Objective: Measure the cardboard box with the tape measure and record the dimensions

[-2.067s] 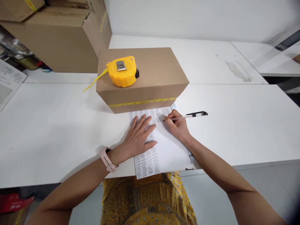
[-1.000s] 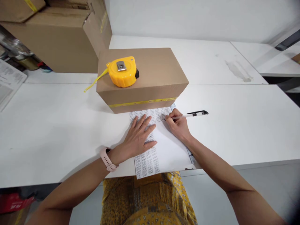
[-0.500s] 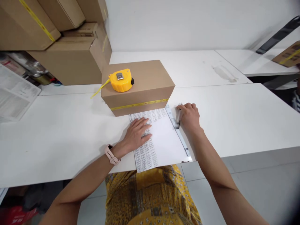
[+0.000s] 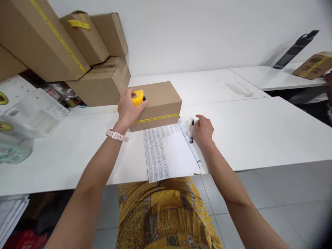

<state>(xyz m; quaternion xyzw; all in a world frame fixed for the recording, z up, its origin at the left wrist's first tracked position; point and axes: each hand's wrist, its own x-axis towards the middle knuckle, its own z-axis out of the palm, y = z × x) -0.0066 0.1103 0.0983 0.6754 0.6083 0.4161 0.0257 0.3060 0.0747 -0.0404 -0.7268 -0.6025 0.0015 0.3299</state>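
A brown cardboard box [image 4: 160, 100] with a yellow tape strip stands on the white table [image 4: 259, 128]. On its top lies a yellow tape measure [image 4: 138, 97], and my left hand [image 4: 128, 109] is wrapped over it from the left. A printed sheet [image 4: 166, 152] lies in front of the box. A pen [image 4: 192, 131] rests on the sheet's right edge. My right hand [image 4: 203, 129] sits just right of the pen with its fingers loosely spread, holding nothing.
Several large cardboard boxes [image 4: 77, 48] are stacked at the back left, with white printed cartons [image 4: 33, 110] below them. Another brown box [image 4: 312, 65] lies on a far table at the right beside a black object [image 4: 293, 50].
My right hand stopped writing and laid the pen down on the sheet's right edge. My left hand left the paper and reached up onto the tape measure. The view tilted upward.
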